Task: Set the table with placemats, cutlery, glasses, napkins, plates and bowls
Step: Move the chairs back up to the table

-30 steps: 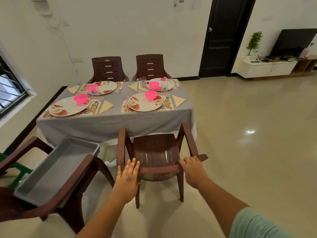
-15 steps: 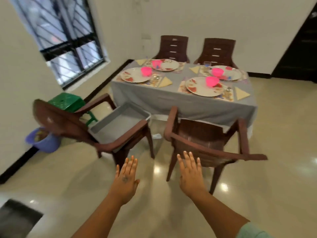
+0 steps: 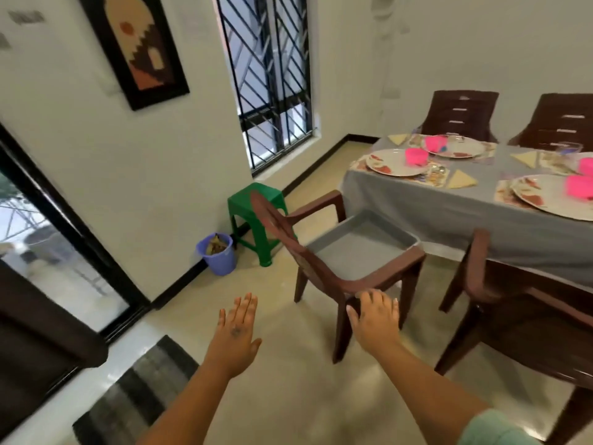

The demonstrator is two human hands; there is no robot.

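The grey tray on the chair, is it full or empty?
Empty. The grey tray lies flat on the seat of the chair, and only its bare bottom shows inside.

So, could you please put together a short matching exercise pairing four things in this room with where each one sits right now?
Things:
1. grey tray
2. pink bowl
3. green stool
4. purple bucket

Places:
A. on a plate on the table
B. on the floor against the wall, left of the stool
C. on the seat of a brown chair
D. on the floor beneath the barred window

Pairs: 1-C, 2-A, 3-D, 4-B
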